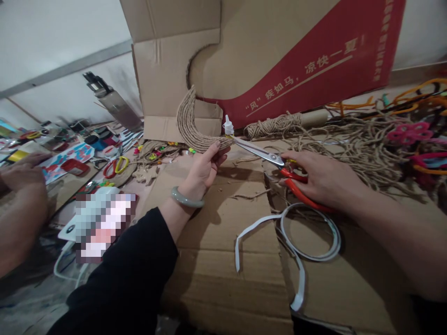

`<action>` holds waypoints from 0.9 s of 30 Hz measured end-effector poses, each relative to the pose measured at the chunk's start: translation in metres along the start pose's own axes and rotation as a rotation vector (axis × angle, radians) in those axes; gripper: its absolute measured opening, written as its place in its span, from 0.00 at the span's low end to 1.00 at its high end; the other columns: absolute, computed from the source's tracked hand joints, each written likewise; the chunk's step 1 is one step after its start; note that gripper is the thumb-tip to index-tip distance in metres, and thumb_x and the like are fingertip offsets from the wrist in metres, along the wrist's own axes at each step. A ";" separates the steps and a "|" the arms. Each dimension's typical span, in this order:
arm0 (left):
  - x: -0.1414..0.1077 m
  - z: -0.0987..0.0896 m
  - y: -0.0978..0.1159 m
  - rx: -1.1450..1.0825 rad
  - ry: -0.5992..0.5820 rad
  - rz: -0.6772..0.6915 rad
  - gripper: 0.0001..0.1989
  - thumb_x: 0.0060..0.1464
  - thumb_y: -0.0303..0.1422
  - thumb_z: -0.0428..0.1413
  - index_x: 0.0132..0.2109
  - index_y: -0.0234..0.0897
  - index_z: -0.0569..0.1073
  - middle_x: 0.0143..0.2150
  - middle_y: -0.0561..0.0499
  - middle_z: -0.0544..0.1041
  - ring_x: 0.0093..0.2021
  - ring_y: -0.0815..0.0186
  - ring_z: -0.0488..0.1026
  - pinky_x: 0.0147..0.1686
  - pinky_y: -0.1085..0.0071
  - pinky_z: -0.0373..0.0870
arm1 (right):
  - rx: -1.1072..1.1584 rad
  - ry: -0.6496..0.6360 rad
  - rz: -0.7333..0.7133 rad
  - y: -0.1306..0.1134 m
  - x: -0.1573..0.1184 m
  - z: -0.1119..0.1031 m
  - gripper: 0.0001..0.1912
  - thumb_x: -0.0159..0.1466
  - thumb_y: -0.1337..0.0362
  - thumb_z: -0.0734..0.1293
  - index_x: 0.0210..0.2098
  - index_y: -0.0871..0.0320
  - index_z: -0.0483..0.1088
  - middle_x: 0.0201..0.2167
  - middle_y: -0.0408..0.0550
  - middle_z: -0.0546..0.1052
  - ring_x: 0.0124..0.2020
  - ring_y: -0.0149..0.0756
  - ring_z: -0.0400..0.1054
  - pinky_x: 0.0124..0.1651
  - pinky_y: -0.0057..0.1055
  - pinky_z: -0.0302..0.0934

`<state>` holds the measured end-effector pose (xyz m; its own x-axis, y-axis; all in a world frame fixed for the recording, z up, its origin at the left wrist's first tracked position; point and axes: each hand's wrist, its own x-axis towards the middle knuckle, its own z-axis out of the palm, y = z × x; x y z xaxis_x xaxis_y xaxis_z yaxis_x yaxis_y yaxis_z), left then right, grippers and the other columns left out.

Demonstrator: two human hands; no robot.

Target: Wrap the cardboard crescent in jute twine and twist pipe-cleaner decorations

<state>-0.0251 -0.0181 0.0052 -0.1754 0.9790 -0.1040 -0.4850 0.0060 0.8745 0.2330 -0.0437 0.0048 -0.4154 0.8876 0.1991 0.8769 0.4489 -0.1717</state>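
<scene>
Head view: using the rope crescent (190, 121) as reference. It's brown cord laid side by side in a curve, held in front of the upright carton (303, 79) with red print. Left hand (206, 170) has the crescent's lower end pinched between thumb and fingers; green bangle (186, 198) on that wrist, below the crescent. Right hand (316, 174), right of the crescent, is closed round the red handles of the scissors (275, 159). Blades point left, tips at the crescent's lower right end, near the left fingertips. Can't tell if they touch the cord or how far apart the blades are.

White-capped glue bottle (228, 126) stands just beside that same end, beyond the blade tips. Cord roll (274, 126) lies right of the crescent, loose cord pile (352, 158) further right, pink flower shape (408, 132) on the pile's far side. Flat cardboard sheet (223, 274) is below the crescent; white tape coil (334, 245) below and right, loose ends trailing.

Left of the crescent: grey bottle (117, 104), tilted in view, and red-and-yellow scissors (110, 169). Far left, a co-worker's hand (26, 174); its grip is unclear.
</scene>
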 end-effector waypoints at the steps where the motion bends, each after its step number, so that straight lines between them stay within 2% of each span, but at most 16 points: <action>1: 0.000 0.000 0.000 -0.008 -0.002 0.001 0.02 0.51 0.27 0.57 0.33 0.35 0.75 0.34 0.53 0.80 0.33 0.72 0.77 0.33 0.78 0.68 | -0.011 -0.004 0.002 -0.001 0.000 0.000 0.26 0.61 0.49 0.60 0.56 0.50 0.63 0.48 0.53 0.74 0.44 0.53 0.70 0.33 0.41 0.64; 5: 0.000 0.003 0.002 -0.045 0.006 -0.005 0.04 0.52 0.26 0.55 0.31 0.35 0.75 0.30 0.53 0.79 0.30 0.73 0.76 0.30 0.80 0.68 | -0.042 -0.035 0.039 -0.001 0.001 0.000 0.25 0.61 0.52 0.59 0.57 0.50 0.63 0.49 0.52 0.74 0.44 0.51 0.70 0.33 0.39 0.63; 10: -0.001 0.004 0.003 -0.026 0.036 -0.015 0.04 0.53 0.26 0.55 0.32 0.34 0.75 0.32 0.52 0.80 0.31 0.73 0.76 0.34 0.77 0.70 | -0.092 -0.051 0.076 0.004 0.003 0.000 0.25 0.61 0.50 0.59 0.56 0.50 0.64 0.51 0.52 0.73 0.45 0.50 0.70 0.34 0.39 0.63; 13: -0.001 0.003 0.001 -0.019 -0.006 -0.012 0.03 0.51 0.26 0.57 0.32 0.34 0.75 0.33 0.51 0.80 0.31 0.71 0.77 0.32 0.78 0.70 | -0.129 -0.080 0.074 0.006 0.004 0.002 0.25 0.60 0.49 0.60 0.54 0.49 0.66 0.48 0.51 0.75 0.43 0.50 0.71 0.33 0.39 0.63; 16: -0.002 0.001 -0.001 0.003 -0.075 -0.039 0.02 0.50 0.27 0.58 0.32 0.32 0.75 0.31 0.50 0.80 0.31 0.70 0.77 0.29 0.79 0.70 | -0.112 -0.080 0.034 0.008 0.005 0.003 0.27 0.58 0.50 0.61 0.55 0.51 0.66 0.50 0.52 0.74 0.45 0.50 0.70 0.37 0.40 0.65; 18: -0.004 0.001 -0.002 0.024 -0.104 -0.067 0.02 0.50 0.27 0.58 0.32 0.32 0.75 0.32 0.49 0.80 0.32 0.69 0.77 0.30 0.78 0.71 | -0.082 -0.072 -0.017 0.009 0.005 0.002 0.27 0.59 0.52 0.61 0.55 0.54 0.66 0.51 0.52 0.74 0.48 0.49 0.69 0.41 0.41 0.65; 21: -0.008 0.004 -0.003 0.057 -0.131 -0.107 0.03 0.49 0.27 0.59 0.33 0.32 0.75 0.33 0.49 0.80 0.31 0.69 0.77 0.30 0.77 0.71 | -0.047 -0.017 -0.045 0.010 0.005 -0.004 0.23 0.60 0.54 0.60 0.50 0.58 0.70 0.46 0.54 0.76 0.45 0.49 0.70 0.43 0.42 0.64; 23: -0.013 0.008 -0.003 0.075 -0.166 -0.120 0.03 0.48 0.27 0.59 0.34 0.33 0.75 0.33 0.50 0.80 0.30 0.70 0.77 0.30 0.77 0.71 | 0.020 0.080 -0.019 0.006 0.004 -0.009 0.19 0.61 0.55 0.60 0.45 0.58 0.73 0.41 0.54 0.77 0.42 0.48 0.70 0.43 0.41 0.63; 25: -0.019 0.013 -0.005 0.090 -0.220 -0.137 0.04 0.48 0.27 0.59 0.35 0.34 0.75 0.33 0.51 0.80 0.30 0.70 0.77 0.30 0.77 0.71 | 0.179 0.169 0.026 -0.003 0.004 -0.015 0.16 0.62 0.57 0.59 0.40 0.58 0.74 0.37 0.52 0.78 0.39 0.44 0.70 0.42 0.38 0.62; 27: -0.027 0.018 -0.007 0.113 -0.277 -0.174 0.06 0.47 0.28 0.60 0.35 0.34 0.76 0.33 0.51 0.80 0.31 0.69 0.77 0.30 0.76 0.71 | 0.379 0.171 0.056 -0.016 0.004 -0.019 0.16 0.63 0.58 0.57 0.36 0.57 0.74 0.33 0.49 0.78 0.35 0.38 0.70 0.38 0.33 0.62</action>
<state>-0.0018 -0.0407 0.0108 0.1484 0.9793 -0.1374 -0.3866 0.1853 0.9034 0.2223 -0.0495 0.0269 -0.2955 0.8961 0.3313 0.7326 0.4351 -0.5234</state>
